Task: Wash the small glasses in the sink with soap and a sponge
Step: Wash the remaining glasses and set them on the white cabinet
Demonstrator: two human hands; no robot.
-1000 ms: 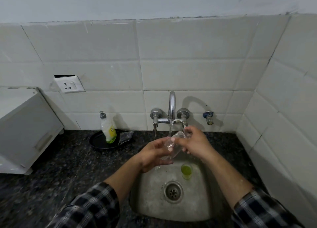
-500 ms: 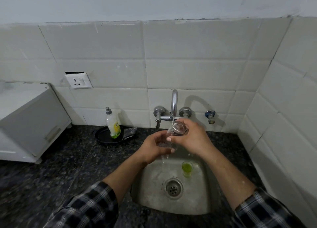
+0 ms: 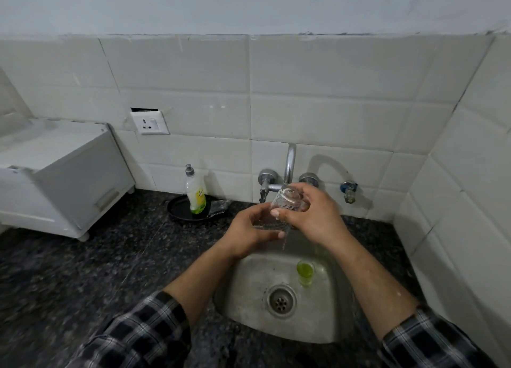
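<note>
- The right hand (image 3: 312, 215) grips the clear glass (image 3: 287, 199) directly under the tap (image 3: 289, 160) spout. The glass is tilted mouth-down, probably so that rinse water drains out.
- The left hand (image 3: 249, 229) is cupped just below the tap, close beside the right hand. Whether it touches the glass cannot be determined.
- The green glass (image 3: 305, 271) stands upright in the sink (image 3: 249, 293) below the tap, apparently awaiting washing.
- The soap bottle (image 3: 196, 193) stands left of the tap.

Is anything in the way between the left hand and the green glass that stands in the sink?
Nothing visible blocks it. The left hand is over the back of the sink; the green glass stands upright inside, right of the drain. Only a thin water stream falls between them.
</note>
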